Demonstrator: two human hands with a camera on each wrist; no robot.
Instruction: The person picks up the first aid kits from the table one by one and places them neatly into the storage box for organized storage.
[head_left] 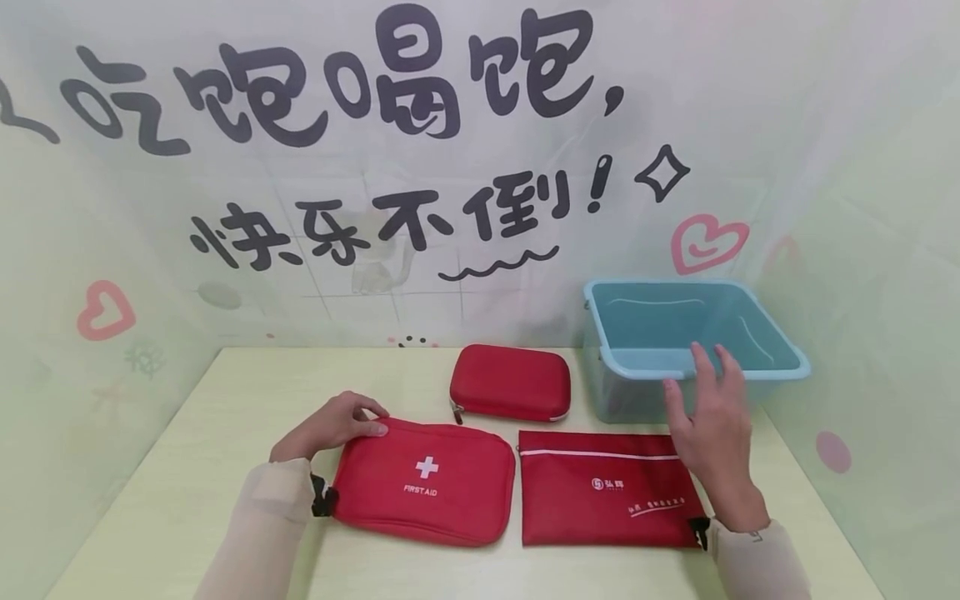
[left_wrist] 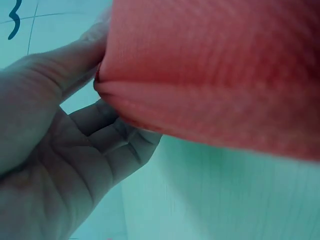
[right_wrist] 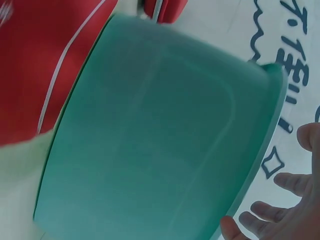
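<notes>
A red first aid pouch (head_left: 468, 483) with a white cross lies at the front left of the table. My left hand (head_left: 333, 427) pinches its upper left corner; in the left wrist view the thumb is on one face of the red fabric (left_wrist: 200, 55) and the fingers curl behind it. Spread and holding nothing, my right hand (head_left: 716, 429) hovers over the near rim of a blue plastic bin (head_left: 633, 400). The right wrist view has the fingers (right_wrist: 295, 184) close to the bin's rim.
Right of the first aid pouch lies a flat red zip pouch (head_left: 570, 517) with white print, partly below my right hand. A red zippered case (head_left: 510, 383) sits behind, left of the bin. A printed curtain (head_left: 300, 200) hangs along the table's back edge (head_left: 337, 348).
</notes>
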